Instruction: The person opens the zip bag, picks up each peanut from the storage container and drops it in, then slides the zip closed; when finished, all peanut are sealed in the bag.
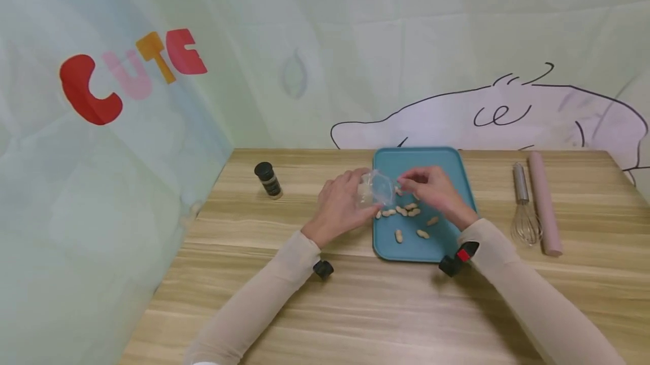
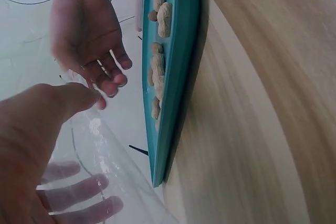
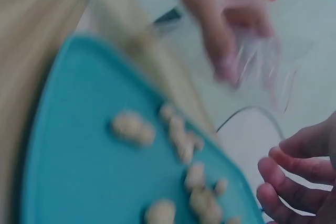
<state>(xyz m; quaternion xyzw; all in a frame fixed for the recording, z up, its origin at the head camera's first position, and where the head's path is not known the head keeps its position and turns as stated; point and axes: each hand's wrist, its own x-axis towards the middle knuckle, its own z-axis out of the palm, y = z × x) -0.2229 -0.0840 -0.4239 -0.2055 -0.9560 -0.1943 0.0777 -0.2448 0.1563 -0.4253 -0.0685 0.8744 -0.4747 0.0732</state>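
Note:
My left hand point(image 1: 341, 202) holds a clear plastic bag point(image 1: 382, 188) above the left side of a blue tray point(image 1: 431, 157). In the left wrist view, the thumb lies on the near side of the bag point(image 2: 105, 140) and the other fingers show through the film. My right hand point(image 1: 431, 189) hovers over the tray beside the bag's mouth, its fingers point(image 2: 107, 85) loosely bent. Nothing shows between the right fingertips in the right wrist view. Several unshelled peanuts point(image 1: 402, 211) lie scattered on the tray, beneath and between both hands.
A black-capped seasoning jar point(image 1: 268, 180) stands left on the wooden table point(image 1: 325, 308). To the right of the tray lie a wire whisk point(image 1: 525, 221) and a pink rolling pin point(image 1: 545, 204). A printed cloth backdrop point(image 1: 304, 71) hangs behind the table and along its left side.

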